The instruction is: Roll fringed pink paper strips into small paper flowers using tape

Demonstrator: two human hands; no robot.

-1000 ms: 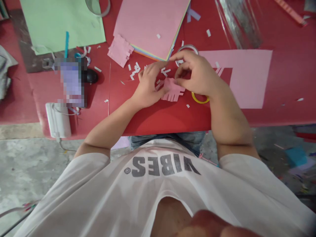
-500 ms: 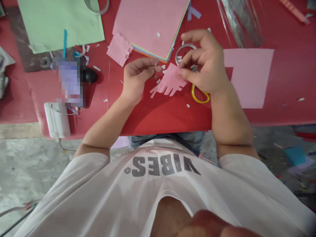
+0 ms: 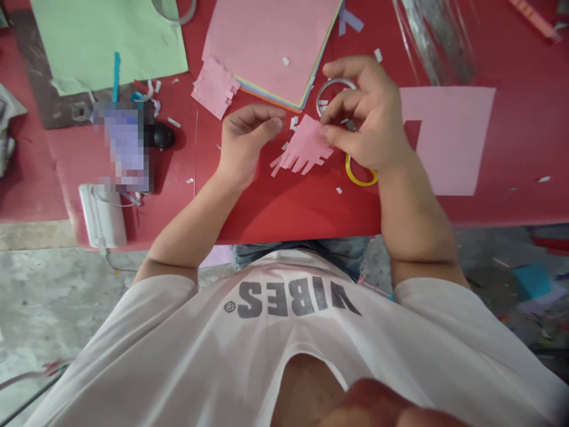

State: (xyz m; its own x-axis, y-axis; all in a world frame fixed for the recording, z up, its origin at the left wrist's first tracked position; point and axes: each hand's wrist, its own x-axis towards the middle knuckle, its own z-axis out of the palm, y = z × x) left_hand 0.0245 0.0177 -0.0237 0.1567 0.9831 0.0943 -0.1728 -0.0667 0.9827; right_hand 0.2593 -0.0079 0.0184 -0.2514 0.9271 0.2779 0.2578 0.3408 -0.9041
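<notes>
My right hand [image 3: 367,112] pinches a pink paper piece with a cut fringe [image 3: 304,148] between thumb and fingers. My left hand [image 3: 249,145] is curled just left of that piece, apart from it, beside small white paper scraps [image 3: 293,123]. Under my right palm lie a metal ring [image 3: 331,95] and a yellow loop, probably a scissor handle [image 3: 361,176]; the rest is hidden. A second fringed pink piece [image 3: 216,88] rests against a stack of coloured paper with a pink top sheet [image 3: 267,47].
The red table [image 3: 284,213] ends close to my body, above a concrete floor. On it lie a green sheet [image 3: 106,41], a cut pink sheet [image 3: 448,136], clear plastic [image 3: 433,35], a black object [image 3: 163,135], a pixelated object [image 3: 124,145] and a white plug-in device [image 3: 102,216].
My left hand has drawn back to the left, off the fringed piece. My right hand has lifted that piece slightly up the picture, and it now shows more fully.
</notes>
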